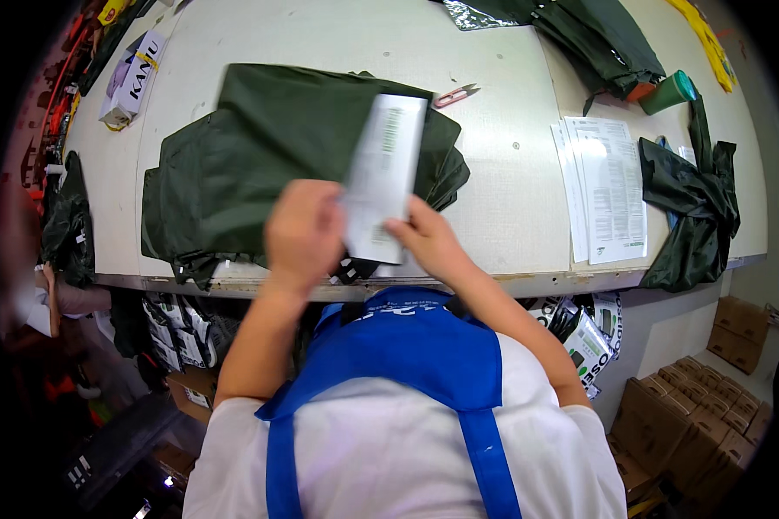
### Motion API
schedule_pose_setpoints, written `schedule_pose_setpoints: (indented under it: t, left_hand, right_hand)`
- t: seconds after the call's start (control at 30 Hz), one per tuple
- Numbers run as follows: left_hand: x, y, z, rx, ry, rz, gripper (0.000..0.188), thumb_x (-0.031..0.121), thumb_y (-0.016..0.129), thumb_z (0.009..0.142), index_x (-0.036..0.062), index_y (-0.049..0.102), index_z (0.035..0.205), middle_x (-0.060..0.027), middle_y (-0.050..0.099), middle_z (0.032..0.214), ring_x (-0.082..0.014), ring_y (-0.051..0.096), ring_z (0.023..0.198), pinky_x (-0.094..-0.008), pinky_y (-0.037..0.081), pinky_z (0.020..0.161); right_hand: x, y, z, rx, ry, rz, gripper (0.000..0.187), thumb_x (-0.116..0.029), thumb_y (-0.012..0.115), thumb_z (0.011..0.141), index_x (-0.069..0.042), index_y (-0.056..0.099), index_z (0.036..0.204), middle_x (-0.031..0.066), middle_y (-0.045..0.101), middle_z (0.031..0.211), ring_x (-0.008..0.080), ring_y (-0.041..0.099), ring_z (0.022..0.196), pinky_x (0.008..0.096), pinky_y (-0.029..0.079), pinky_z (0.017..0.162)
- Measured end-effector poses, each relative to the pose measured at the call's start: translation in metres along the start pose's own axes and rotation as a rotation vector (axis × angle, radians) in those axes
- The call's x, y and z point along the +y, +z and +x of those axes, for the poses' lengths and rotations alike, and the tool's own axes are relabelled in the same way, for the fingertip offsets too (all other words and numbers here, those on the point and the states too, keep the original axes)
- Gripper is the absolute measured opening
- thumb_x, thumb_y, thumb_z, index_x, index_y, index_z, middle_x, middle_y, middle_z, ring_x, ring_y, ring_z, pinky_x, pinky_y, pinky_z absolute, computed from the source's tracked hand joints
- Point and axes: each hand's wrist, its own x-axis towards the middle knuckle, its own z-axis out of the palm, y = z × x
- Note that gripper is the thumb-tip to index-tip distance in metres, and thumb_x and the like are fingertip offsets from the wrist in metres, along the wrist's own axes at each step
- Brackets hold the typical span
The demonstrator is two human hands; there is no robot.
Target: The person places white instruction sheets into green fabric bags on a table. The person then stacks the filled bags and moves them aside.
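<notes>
A white folded paper leaflet (387, 182) with green print is held upright in front of me, over the dark green folded garments (260, 164). My right hand (428, 242) pinches its lower right edge, thumb on the front. At the leaflet's left edge my left hand (305, 232) is closed, fingers curled against the paper and blurred by motion. The garments lie in a flat, slightly fanned stack on the pale table, partly covered by my left hand and the leaflet. Small pink-handled thread snips (456, 95) lie just beyond the stack's right side.
Printed sheets (610, 190) lie to the right, beside a crumpled dark green garment (692, 199). Farther back are a green cup (668, 92) and more dark fabric (597, 43). A white box (134, 80) stands at left. Brown cartons (692, 415) are stacked at the lower right.
</notes>
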Motion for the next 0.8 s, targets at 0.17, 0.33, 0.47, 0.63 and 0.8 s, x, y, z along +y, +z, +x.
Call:
schedule_pose_setpoints:
  t: [0.17, 0.33, 0.47, 0.63, 0.8]
  left_hand:
    - [-0.090, -0.060, -0.022, 0.081, -0.221, 0.371, 0.025, -0.001, 0.061, 0.075, 0.0036, 0.059, 0.099, -0.0133, 0.059, 0.096, -0.0311, 0.058, 0.086, -0.0390, 0.047, 0.077]
    - [-0.083, 0.006, -0.048, -0.233, -0.330, 0.153, 0.039, 0.006, 0.066, 0.077, 0.0042, 0.055, 0.114, -0.0161, 0.056, 0.114, -0.0348, 0.051, 0.110, -0.0396, 0.041, 0.096]
    - [-0.055, 0.095, -0.049, -0.362, -0.348, 0.034, 0.048, 0.019, 0.068, 0.079, 0.0048, 0.051, 0.122, -0.0151, 0.052, 0.122, -0.0348, 0.050, 0.112, -0.0412, 0.043, 0.094]
    - [-0.057, 0.138, -0.030, -0.396, -0.307, 0.122, 0.040, 0.017, 0.067, 0.079, 0.0060, 0.056, 0.116, -0.0129, 0.055, 0.111, -0.0326, 0.053, 0.104, -0.0417, 0.046, 0.087]
    - [-0.076, 0.144, -0.031, -0.365, -0.261, 0.084, 0.033, 0.003, 0.057, 0.080, 0.0097, 0.059, 0.112, -0.0128, 0.057, 0.097, -0.0324, 0.057, 0.092, -0.0408, 0.048, 0.079]
  right_hand:
    - [0.001, -0.023, 0.016, 0.101, 0.000, -0.141, 0.048, -0.018, 0.064, 0.088, -0.010, 0.045, 0.131, 0.0106, 0.065, 0.107, 0.0189, 0.065, 0.091, 0.0319, 0.051, 0.082]
    - [0.084, -0.199, -0.044, 1.068, 0.136, -0.885, 0.059, -0.033, 0.071, 0.083, 0.000, 0.050, 0.127, 0.0223, 0.052, 0.125, 0.0335, 0.048, 0.119, 0.0430, 0.039, 0.100]
    - [0.075, -0.281, -0.116, 1.597, 0.940, -0.963, 0.097, -0.064, 0.073, 0.065, 0.006, 0.044, 0.127, 0.0227, 0.044, 0.131, 0.0391, 0.045, 0.117, 0.0503, 0.041, 0.094]
    - [0.077, -0.312, -0.149, 1.592, 1.038, -0.847, 0.078, -0.049, 0.078, 0.069, 0.008, 0.053, 0.117, 0.0226, 0.056, 0.121, 0.0374, 0.052, 0.110, 0.0462, 0.044, 0.089]
    - [0.100, -0.345, -0.166, 1.550, 0.650, -0.488, 0.037, -0.026, 0.078, 0.073, 0.005, 0.068, 0.090, 0.0172, 0.069, 0.090, 0.0273, 0.062, 0.077, 0.0369, 0.049, 0.075]
